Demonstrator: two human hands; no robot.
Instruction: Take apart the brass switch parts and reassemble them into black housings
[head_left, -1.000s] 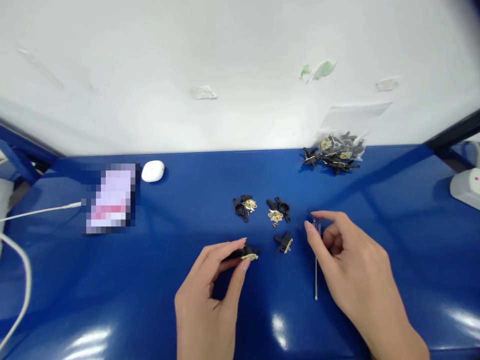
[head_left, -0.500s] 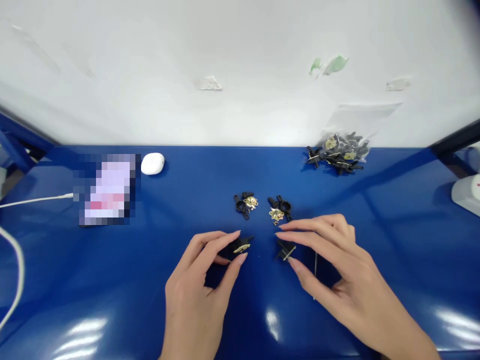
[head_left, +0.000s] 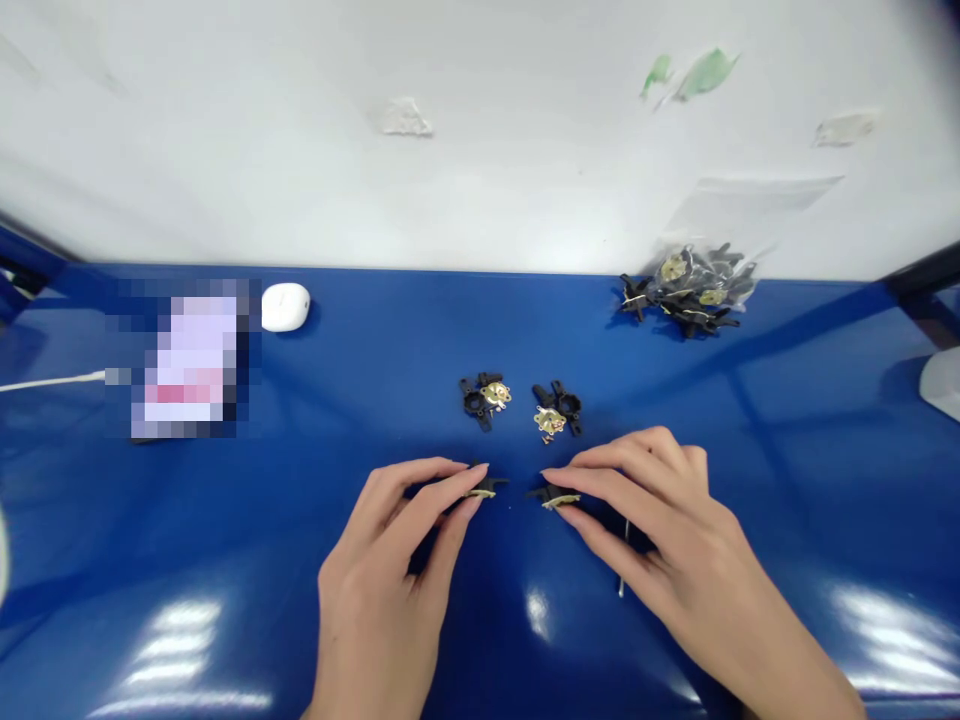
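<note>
My left hand (head_left: pixel 394 550) pinches a small black plastic part with a gold metal plate (head_left: pixel 486 490) between thumb and fingers. Opposite it, my right hand (head_left: pixel 679 535) grips a similar black part with a gold plate (head_left: pixel 560 498); a gap separates the two. Just beyond the hands lie two small groups of loose pieces: on the left a black ring-shaped piece (head_left: pixel 474 403) with a gold plate (head_left: pixel 496 394), on the right another black ring-shaped piece (head_left: pixel 569 406) with a gold plate (head_left: pixel 550 420) and tiny screws (head_left: pixel 548 440). Under my right hand a thin metal rod (head_left: pixel 622 580) is partly hidden.
At the back right, a clear plastic bag (head_left: pixel 720 270) holds several black-and-gold parts, with more black parts (head_left: pixel 697 322) beside it. A blurred phone (head_left: pixel 191 350) with a white cable (head_left: pixel 60 382) and a white case (head_left: pixel 286 307) lie left on the blue table (head_left: pixel 375 330).
The part in my right hand has turned from tilted to nearly level. The left part now sits deeper in my fingers. The view has shifted slightly.
</note>
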